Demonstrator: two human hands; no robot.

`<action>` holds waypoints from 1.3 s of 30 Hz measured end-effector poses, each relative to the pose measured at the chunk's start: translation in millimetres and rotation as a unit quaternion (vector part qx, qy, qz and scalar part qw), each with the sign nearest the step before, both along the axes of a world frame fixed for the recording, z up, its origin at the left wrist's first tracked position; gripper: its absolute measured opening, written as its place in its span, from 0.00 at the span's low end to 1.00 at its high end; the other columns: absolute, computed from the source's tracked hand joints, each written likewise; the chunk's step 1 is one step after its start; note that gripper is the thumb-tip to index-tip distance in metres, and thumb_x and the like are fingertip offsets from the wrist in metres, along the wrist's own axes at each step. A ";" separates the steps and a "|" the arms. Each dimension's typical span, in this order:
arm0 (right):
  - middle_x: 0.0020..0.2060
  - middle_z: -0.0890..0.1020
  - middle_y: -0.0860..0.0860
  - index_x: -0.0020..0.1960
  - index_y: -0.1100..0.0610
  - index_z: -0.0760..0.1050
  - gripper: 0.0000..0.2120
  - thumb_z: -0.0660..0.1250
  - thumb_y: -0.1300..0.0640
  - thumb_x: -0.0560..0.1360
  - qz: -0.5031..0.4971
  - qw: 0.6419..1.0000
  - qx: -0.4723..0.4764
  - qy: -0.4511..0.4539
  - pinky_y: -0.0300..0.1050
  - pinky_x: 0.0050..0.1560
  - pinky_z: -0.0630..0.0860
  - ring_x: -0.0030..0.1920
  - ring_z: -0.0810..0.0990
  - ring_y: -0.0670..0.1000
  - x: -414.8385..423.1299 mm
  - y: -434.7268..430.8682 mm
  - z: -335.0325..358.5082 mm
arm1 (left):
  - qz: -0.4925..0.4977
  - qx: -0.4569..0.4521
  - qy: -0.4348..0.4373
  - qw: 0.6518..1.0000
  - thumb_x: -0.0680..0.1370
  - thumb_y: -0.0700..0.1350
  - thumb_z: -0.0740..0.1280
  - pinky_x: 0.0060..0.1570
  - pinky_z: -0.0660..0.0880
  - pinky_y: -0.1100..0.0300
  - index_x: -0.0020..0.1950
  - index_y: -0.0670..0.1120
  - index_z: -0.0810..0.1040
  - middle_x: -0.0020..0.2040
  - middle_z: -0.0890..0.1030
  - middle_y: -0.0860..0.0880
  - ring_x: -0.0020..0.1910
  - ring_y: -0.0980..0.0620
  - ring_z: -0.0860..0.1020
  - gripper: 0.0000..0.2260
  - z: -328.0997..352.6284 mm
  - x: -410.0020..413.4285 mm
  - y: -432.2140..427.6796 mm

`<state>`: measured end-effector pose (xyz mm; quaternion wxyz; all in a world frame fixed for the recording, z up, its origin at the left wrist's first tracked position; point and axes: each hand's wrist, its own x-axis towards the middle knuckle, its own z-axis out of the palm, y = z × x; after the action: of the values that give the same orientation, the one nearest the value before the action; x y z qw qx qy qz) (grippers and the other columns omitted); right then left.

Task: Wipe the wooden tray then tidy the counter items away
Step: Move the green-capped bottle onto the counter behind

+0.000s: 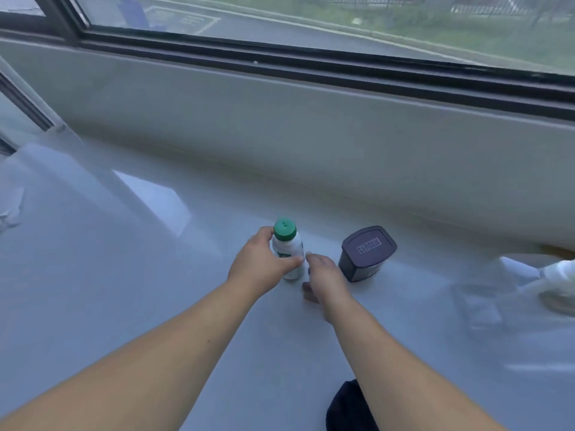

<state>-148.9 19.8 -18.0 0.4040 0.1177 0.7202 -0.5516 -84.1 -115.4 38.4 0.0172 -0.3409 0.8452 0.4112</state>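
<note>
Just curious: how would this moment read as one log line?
left hand: around white bottle | right hand: beside it | dark container: untouched

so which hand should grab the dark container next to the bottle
Right. The right hand hangs open beside the dark container, while the left hand is wrapped around the green-capped bottle.

Bare forearms (no sleeves, jewellery)

1. Cool, even daylight enters through the window at the top.
2. The glossy worktop carries pale window reflections.
3. Wide-angle bowing curves the window frame; the right edge is smeared with blur.
</note>
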 end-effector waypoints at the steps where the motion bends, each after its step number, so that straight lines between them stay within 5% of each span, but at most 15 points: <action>1: 0.47 0.80 0.49 0.60 0.49 0.77 0.19 0.62 0.40 0.74 -0.009 1.000 -0.012 -0.015 0.50 0.44 0.80 0.42 0.80 0.56 -1.7 -3.4 -1.4 | 0.000 0.006 0.003 1.000 0.68 0.62 0.77 0.39 0.70 0.62 0.59 0.63 0.71 0.52 0.77 0.64 0.50 0.58 0.76 0.25 -4.1 -2.9 -1.6; 5: 0.48 0.83 0.51 0.52 0.47 0.80 0.14 0.60 0.43 0.74 -0.037 0.997 -0.055 -0.047 0.50 0.42 0.80 0.42 0.81 0.55 -0.8 -19.1 -5.6 | 0.009 0.013 0.021 1.000 0.68 0.59 0.77 0.45 0.78 0.56 0.58 0.62 0.73 0.52 0.81 0.61 0.50 0.57 0.80 0.22 -9.7 -6.4 -7.4; 16: 0.56 0.81 0.48 0.49 0.45 0.77 0.05 0.63 0.47 0.80 0.051 0.995 -0.076 -0.042 0.58 0.59 0.82 0.54 0.83 0.56 81.1 -127.0 43.0 | 0.146 0.010 0.069 0.987 0.67 0.61 0.76 0.37 0.73 0.59 0.54 0.63 0.72 0.50 0.81 0.64 0.47 0.62 0.80 0.20 31.8 101.2 -97.0; 25: 0.58 0.79 0.48 0.55 0.46 0.76 0.08 0.65 0.44 0.79 0.216 0.972 -0.085 -0.046 0.56 0.57 0.82 0.55 0.83 0.56 276.0 -276.1 70.3 | 0.295 -0.023 0.098 0.950 0.66 0.63 0.74 0.38 0.73 0.60 0.50 0.67 0.70 0.48 0.78 0.66 0.45 0.65 0.78 0.18 62.7 322.5 -211.6; 39: 0.58 0.79 0.47 0.51 0.43 0.76 0.12 0.67 0.41 0.70 0.489 0.866 -0.061 -0.081 0.52 0.55 0.83 0.54 0.84 0.53 665.5 -428.4 58.5 | 0.522 -0.047 0.069 0.849 0.66 0.64 0.77 0.45 0.78 0.55 0.56 0.62 0.74 0.54 0.80 0.64 0.50 0.57 0.81 0.23 42.8 747.0 -305.8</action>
<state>516.6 -408.6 40.6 0.6854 -0.2299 0.6149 -0.3150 662.8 -421.2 81.2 -0.2740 -0.7028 0.5604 0.3420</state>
